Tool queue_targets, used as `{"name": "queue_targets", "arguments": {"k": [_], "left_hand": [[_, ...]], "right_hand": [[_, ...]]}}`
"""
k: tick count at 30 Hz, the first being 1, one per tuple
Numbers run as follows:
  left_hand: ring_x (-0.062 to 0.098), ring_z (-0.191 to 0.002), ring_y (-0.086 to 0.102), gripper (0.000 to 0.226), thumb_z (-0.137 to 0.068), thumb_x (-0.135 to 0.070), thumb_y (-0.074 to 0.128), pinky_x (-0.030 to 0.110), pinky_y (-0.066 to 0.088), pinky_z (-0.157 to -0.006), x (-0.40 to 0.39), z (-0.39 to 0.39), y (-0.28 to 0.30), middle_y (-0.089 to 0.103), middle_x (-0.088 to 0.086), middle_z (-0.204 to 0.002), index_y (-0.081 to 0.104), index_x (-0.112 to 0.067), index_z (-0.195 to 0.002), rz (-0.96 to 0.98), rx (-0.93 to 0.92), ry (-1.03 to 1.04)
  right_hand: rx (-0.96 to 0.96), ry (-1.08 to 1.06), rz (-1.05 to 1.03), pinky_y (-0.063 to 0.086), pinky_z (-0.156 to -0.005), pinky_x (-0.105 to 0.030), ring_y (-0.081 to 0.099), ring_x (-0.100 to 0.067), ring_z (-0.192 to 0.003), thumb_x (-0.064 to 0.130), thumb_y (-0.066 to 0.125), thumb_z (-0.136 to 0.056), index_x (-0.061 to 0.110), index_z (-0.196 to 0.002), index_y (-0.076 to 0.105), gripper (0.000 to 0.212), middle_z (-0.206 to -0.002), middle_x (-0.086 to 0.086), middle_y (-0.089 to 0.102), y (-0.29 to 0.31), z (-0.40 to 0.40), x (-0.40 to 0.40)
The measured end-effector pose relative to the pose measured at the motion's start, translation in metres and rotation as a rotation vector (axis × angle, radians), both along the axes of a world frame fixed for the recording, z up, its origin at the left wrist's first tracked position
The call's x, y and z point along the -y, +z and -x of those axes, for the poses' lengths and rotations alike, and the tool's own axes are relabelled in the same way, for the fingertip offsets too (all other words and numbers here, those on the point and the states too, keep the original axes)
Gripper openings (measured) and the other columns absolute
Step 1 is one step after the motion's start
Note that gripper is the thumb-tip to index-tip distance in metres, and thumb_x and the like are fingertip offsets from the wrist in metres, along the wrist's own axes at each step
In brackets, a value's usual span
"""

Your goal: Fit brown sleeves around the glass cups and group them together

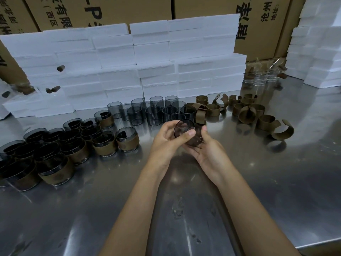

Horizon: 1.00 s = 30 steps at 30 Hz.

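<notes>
Both hands, left (169, 137) and right (206, 150), grip one smoky glass cup (186, 131) just in front of the unsleeved cups (153, 111).

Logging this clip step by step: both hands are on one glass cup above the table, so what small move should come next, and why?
Probably finish seating the brown sleeve on the held glass cup. The left hand and right hand grip it tilted above the steel table, and the sleeve seems partly hidden under the fingers. The sleeved cups stand grouped to the left, so it likely goes there afterwards.
</notes>
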<state>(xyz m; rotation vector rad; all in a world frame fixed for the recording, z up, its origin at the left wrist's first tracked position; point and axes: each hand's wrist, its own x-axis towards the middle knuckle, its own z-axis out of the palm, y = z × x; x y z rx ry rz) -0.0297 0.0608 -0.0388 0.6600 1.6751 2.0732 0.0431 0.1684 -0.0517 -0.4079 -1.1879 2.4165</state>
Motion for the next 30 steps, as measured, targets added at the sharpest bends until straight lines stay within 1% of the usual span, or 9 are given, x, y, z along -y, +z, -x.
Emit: {"name": "queue_targets", "arguments": {"k": [4,8,11,14,18,21,24,28,30], "left_hand": [[0.017,-0.101,0.068,0.052,-0.066,-0.04,0.095,0.028,0.052,-0.09,0.003,0.001,0.002,0.072,0.003,-0.105,0.065,-0.018,-0.103,-0.036,0.057,0.094],[0.018,-0.103,0.065,0.031,-0.082,-0.039,0.077,0.035,0.05,-0.102,0.004,0.003,0.001,0.072,0.005,-0.103,0.067,-0.014,-0.098,-0.07,0.095,0.15],[0.018,-0.109,0.065,0.018,-0.104,-0.013,0.056,0.03,0.052,-0.1,0.002,0.002,0.002,0.073,0.009,-0.112,0.07,-0.006,-0.114,-0.059,0.11,0.144],[0.022,-0.125,0.062,0.038,-0.106,0.008,0.037,0.031,0.047,-0.111,0.0,-0.001,0.006,0.069,0.014,-0.13,0.063,-0.001,-0.132,-0.027,0.163,0.086],[0.022,-0.134,0.057,0.052,-0.1,-0.002,0.059,0.037,0.039,-0.119,-0.004,-0.007,0.01,0.061,0.011,-0.143,0.047,-0.006,-0.151,-0.072,0.189,0.024],[0.025,-0.133,0.058,0.063,-0.096,-0.011,0.068,0.044,0.042,-0.118,-0.009,-0.01,0.007,0.061,0.011,-0.143,0.043,-0.01,-0.154,-0.031,0.149,0.044],[0.035,-0.126,0.063,0.042,-0.106,-0.015,0.053,0.053,0.047,-0.112,-0.01,-0.008,0.007,0.062,0.024,-0.139,0.052,-0.001,-0.145,-0.116,0.263,0.031],[0.033,-0.118,0.065,0.042,-0.11,-0.026,0.043,0.053,0.048,-0.109,-0.008,-0.004,0.005,0.067,0.021,-0.128,0.053,-0.002,-0.144,-0.187,0.384,-0.034],[0.027,-0.104,0.07,0.037,-0.109,-0.025,0.045,0.045,0.055,-0.094,-0.006,-0.004,0.005,0.073,0.012,-0.111,0.055,-0.011,-0.141,-0.197,0.409,-0.051]], "right_hand": [[0.029,0.051,-0.123,0.058,-0.099,-0.037,0.073,-0.022,-0.112,0.037,0.037,-0.111,0.003,-0.127,0.064,0.046,-0.116,-0.017,0.076,-0.001,0.0,0.005],[0.021,0.058,-0.121,0.06,-0.095,-0.035,0.073,-0.022,-0.11,0.035,0.041,-0.11,0.002,-0.125,0.065,0.044,-0.114,-0.017,0.076,0.002,-0.001,0.008],[-0.001,0.015,-0.08,0.061,-0.091,-0.031,0.073,-0.023,-0.11,0.031,0.042,-0.11,0.002,-0.126,0.066,0.041,-0.117,-0.019,0.075,0.004,-0.002,0.008],[-0.018,-0.036,-0.043,0.06,-0.089,-0.029,0.072,-0.022,-0.111,0.028,0.043,-0.11,0.003,-0.128,0.066,0.038,-0.12,-0.018,0.074,0.005,-0.002,0.008],[-0.03,-0.108,0.0,0.056,-0.101,-0.036,0.069,-0.028,-0.118,0.025,0.052,-0.107,0.002,-0.131,0.065,0.035,-0.125,-0.019,0.071,0.005,0.0,0.008],[0.047,-0.238,-0.189,0.056,-0.099,-0.038,0.071,-0.026,-0.114,0.028,0.066,-0.099,0.012,-0.124,0.069,0.031,-0.118,-0.012,0.075,0.003,0.002,0.011],[0.101,-0.319,-0.421,0.057,-0.084,-0.025,0.07,-0.008,-0.102,0.042,0.073,-0.091,0.023,-0.122,0.067,0.037,-0.111,-0.001,0.071,0.002,0.002,0.012],[0.093,-0.407,-0.706,0.047,-0.067,-0.015,0.055,0.007,-0.07,0.05,0.079,-0.083,0.03,-0.111,0.056,0.041,-0.084,0.016,0.06,-0.003,0.003,0.015],[0.112,-0.429,-0.771,0.045,-0.062,-0.02,0.051,0.003,-0.061,0.056,0.08,-0.079,0.027,-0.104,0.051,0.047,-0.068,0.02,0.058,-0.003,0.003,0.018]]}}
